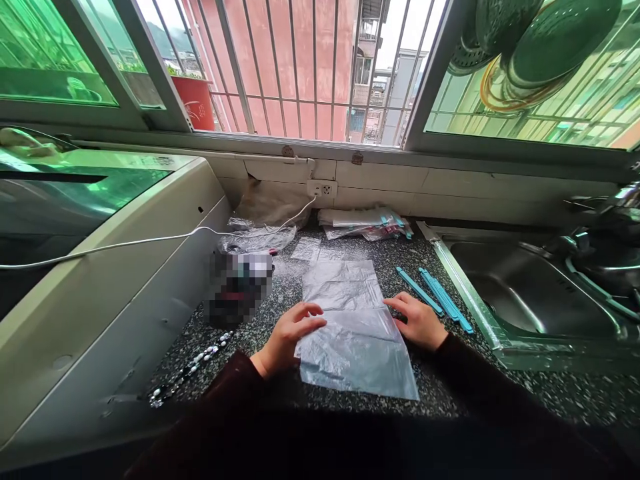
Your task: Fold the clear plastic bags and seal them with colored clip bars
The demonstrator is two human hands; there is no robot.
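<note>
A clear plastic bag (350, 347) lies flat and slightly wrinkled on the speckled countertop between both hands. My left hand (287, 333) rests at its left edge, thumb and fingers apart over the film. On the opposite edge, my right hand (417, 320) touches the plastic with fingertips extended and the thumb separate. Just beyond the right hand are several turquoise strips (443, 300), laid side by side, with one single strip (419, 290) a little to their left. Smaller clear film pieces (306, 249) lie behind the bag.
Against the back wall sits a pile of clear packets (367, 222) with turquoise parts. A metal sink (535, 287) is at right, a pale appliance (165, 280) at left. A white cable (195, 232) crosses to the wall socket (323, 189). A beaded string (193, 367) and a blurred-out object (240, 287) lie left.
</note>
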